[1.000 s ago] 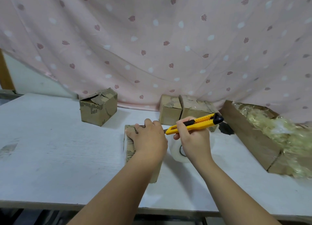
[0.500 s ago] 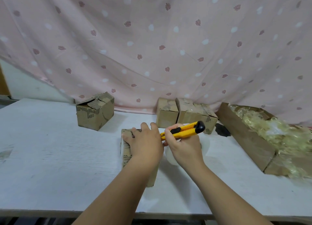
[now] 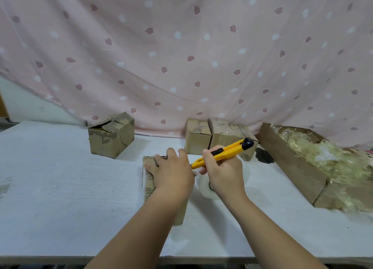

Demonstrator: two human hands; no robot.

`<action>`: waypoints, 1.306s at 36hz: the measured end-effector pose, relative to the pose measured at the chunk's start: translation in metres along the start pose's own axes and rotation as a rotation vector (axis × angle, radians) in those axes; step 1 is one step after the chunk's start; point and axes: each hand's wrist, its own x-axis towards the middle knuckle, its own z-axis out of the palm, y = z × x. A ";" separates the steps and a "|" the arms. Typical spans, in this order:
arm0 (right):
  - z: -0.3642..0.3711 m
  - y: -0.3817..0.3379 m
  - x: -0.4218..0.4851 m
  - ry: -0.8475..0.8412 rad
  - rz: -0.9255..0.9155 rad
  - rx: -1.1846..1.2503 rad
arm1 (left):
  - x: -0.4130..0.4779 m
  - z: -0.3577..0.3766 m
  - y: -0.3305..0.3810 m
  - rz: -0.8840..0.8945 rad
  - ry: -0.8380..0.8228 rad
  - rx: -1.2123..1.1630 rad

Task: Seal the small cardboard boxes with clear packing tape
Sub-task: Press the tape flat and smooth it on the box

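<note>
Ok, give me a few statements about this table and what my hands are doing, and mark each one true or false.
1. The right hand grips a yellow plastic utility knife. True.
2. The left hand holds the clear packing tape roll. False: it presses down on the small brown cardboard box nearest the person, and the roll lies under the right hand.
3. The worn brown cardboard box at the back left has ragged, uneven flaps. True.
4. The long cardboard tray on the right is empty. False: it holds crumpled clear film.
</note>
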 end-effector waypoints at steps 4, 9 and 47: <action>-0.002 0.001 0.000 0.025 0.000 0.005 | 0.001 -0.001 0.001 0.000 -0.034 0.034; -0.007 0.002 0.002 0.052 0.044 0.035 | 0.002 -0.001 0.001 -0.009 -0.037 0.026; -0.112 0.143 0.017 -0.146 0.203 -0.832 | 0.002 0.006 -0.006 -0.009 -0.005 0.113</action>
